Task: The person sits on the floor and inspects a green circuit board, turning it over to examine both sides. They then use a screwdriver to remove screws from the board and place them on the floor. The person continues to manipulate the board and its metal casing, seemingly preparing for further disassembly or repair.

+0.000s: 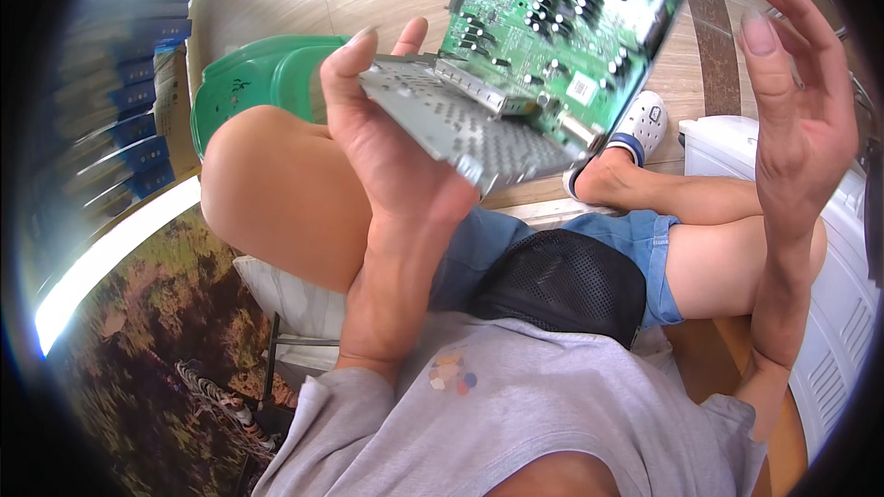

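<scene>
My left hand (407, 152) grips a perforated sheet-metal chassis (494, 141) from below, its thumb up at the left edge and a fingertip showing behind. Attached to the chassis is a green circuit board (504, 21), tilted up and facing me. The board carries several capacitors, chips, a white label with a printed code and a metal connector housing (476, 86). To the right of the board, my right hand (801, 90) is raised with its fingers apart, holding nothing. The top of the board is cut off by the picture's edge.
A green plastic stool (252, 79) stands beyond my left knee. Blue boxes (141, 100) are stacked at the far left. White slatted plastic casings (825, 352) stand close on my right. A black mesh bag (559, 276) sits on my lap. Bundled cable (221, 400) lies lower left.
</scene>
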`<state>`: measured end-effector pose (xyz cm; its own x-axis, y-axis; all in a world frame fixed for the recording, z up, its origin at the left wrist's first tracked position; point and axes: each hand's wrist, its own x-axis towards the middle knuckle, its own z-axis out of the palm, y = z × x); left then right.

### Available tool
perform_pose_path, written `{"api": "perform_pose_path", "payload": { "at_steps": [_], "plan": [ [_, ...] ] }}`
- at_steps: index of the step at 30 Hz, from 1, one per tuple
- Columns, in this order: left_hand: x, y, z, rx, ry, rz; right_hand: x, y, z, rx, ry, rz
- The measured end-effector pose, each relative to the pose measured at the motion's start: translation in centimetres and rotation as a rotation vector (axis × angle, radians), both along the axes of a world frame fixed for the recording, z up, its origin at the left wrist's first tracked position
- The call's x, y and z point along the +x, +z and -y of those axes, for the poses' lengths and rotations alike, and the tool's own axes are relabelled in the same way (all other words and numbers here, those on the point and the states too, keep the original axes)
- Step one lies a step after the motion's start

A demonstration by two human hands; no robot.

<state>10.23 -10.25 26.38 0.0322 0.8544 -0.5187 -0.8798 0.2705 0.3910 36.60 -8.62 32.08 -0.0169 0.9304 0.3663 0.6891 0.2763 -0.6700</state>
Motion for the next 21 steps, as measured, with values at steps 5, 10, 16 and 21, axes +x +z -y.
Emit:
{"api": "perform_pose_path", "payload": {
  "at_steps": [5, 10, 16, 21],
  "plan": [
    [0.4, 0.0, -0.2, -0.152, 0.052, -0.11, -1.1, 1.3, 0.9, 0.01, 0.365, 0.026],
    [-0.1, -1.4, 0.0, -0.164, 0.03, -0.077, -1.9, 0.0, 1.4, -0.188, 0.501, 0.012],
    [-0.7, -1.4, 0.6, 0.043, -0.084, 0.013, -2.5, -0.8, 1.8, -0.139, 0.574, 0.007],
    [0.8, -0.7, 0.3, 0.021, -0.125, -0.268, -2.2, -0.9, 2.2, -0.176, 0.617, 0.014]
  ]
}}
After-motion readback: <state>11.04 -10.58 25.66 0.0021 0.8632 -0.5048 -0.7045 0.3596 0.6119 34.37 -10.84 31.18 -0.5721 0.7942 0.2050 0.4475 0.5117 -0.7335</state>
